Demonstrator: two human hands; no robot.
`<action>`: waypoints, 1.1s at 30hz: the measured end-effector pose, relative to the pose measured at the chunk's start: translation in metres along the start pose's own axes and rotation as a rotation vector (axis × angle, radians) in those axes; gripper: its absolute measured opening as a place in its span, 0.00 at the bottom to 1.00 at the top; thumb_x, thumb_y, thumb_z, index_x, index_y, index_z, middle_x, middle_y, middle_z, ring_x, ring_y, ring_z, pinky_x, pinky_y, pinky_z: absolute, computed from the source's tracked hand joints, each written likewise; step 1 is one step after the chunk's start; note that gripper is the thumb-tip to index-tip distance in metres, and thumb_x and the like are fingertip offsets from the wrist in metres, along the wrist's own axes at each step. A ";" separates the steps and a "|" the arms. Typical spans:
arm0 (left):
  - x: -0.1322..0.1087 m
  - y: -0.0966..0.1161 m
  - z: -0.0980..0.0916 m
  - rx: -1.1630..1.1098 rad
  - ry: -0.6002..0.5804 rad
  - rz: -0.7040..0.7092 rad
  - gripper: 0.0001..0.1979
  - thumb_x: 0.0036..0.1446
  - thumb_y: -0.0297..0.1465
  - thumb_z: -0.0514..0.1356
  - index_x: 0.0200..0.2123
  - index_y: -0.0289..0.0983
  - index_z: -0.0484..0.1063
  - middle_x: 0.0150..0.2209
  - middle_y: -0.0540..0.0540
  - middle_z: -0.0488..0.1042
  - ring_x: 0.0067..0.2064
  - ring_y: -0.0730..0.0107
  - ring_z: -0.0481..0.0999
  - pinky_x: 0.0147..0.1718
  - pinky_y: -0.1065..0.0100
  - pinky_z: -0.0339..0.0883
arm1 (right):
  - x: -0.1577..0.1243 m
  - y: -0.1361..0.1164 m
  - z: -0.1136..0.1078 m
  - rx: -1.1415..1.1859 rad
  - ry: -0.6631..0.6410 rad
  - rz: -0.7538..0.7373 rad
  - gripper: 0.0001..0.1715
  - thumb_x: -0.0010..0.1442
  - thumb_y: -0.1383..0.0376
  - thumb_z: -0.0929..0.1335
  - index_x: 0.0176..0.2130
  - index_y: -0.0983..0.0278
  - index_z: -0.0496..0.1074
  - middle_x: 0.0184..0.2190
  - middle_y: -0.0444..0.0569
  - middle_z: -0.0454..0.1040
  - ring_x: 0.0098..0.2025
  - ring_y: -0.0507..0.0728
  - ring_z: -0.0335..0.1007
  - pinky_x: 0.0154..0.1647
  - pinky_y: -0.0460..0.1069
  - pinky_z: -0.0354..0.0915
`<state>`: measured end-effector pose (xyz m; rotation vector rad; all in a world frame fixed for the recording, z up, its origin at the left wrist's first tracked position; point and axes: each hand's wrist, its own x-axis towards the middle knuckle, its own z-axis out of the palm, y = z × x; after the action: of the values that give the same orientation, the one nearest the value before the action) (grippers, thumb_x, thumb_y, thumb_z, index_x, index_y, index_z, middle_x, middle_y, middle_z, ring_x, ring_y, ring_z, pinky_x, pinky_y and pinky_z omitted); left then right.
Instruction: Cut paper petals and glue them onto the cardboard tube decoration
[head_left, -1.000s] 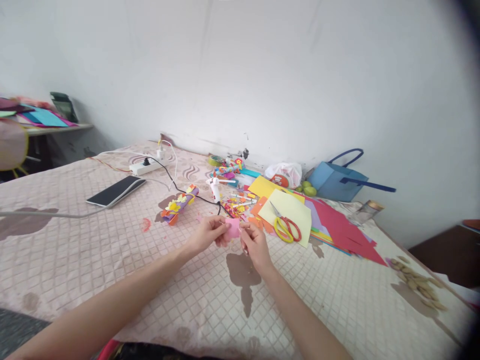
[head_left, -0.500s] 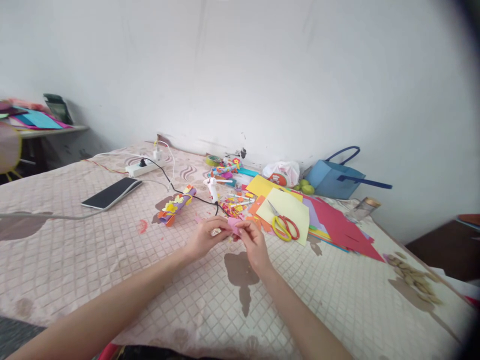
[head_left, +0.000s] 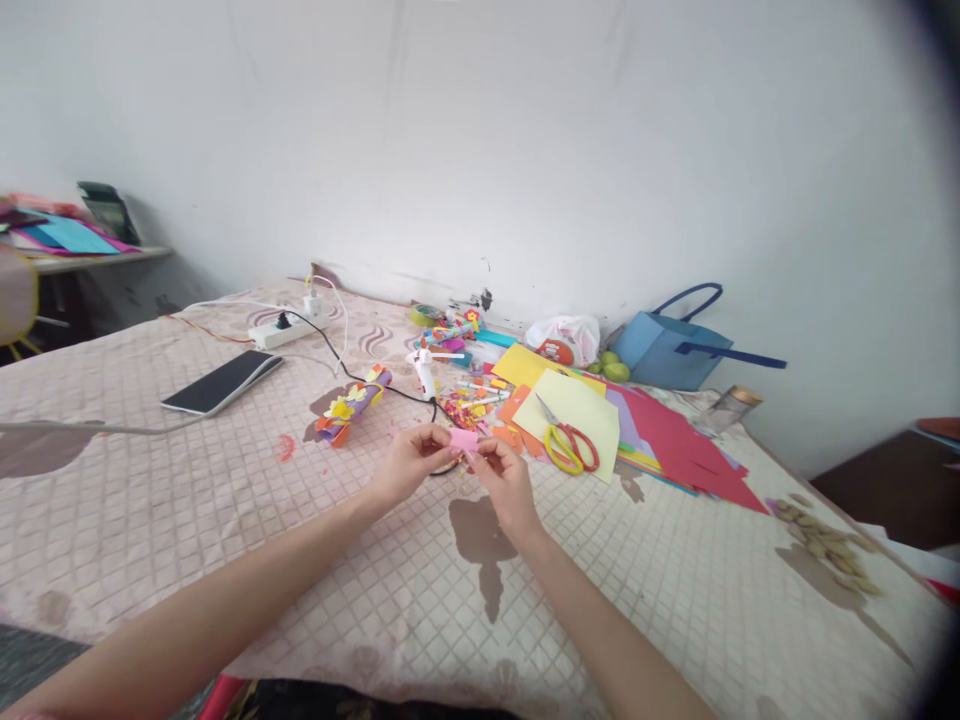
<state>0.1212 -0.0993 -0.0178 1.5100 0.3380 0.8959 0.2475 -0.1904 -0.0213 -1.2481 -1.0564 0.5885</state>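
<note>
Purple with yellow and orange trim, a roll [head_left: 364,400] lay on the table [head_left: 420,600]. Working remotely, I had the left hand [head_left: 409,462] pinching 1 end of a small pink paper [head_left: 464,439] above the table; the right hand [head_left: 508,484] pinched the other. Further right, scissors [head_left: 557,429] rested on a pale yellow sheet [head_left: 594,410].
</note>
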 end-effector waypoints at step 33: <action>-0.004 0.004 0.009 -0.149 0.042 -0.162 0.17 0.43 0.35 0.66 0.33 0.33 0.64 0.27 0.49 0.72 0.29 0.74 0.72 0.28 0.72 0.64 | -0.002 -0.001 0.007 0.111 0.047 0.119 0.09 0.52 0.61 0.68 0.27 0.64 0.66 0.22 0.41 0.66 0.22 0.48 0.62 0.23 0.44 0.62</action>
<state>0.1240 -0.1092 -0.0141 1.3091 0.4092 0.8069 0.2400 -0.1890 -0.0217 -1.2270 -0.9025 0.6966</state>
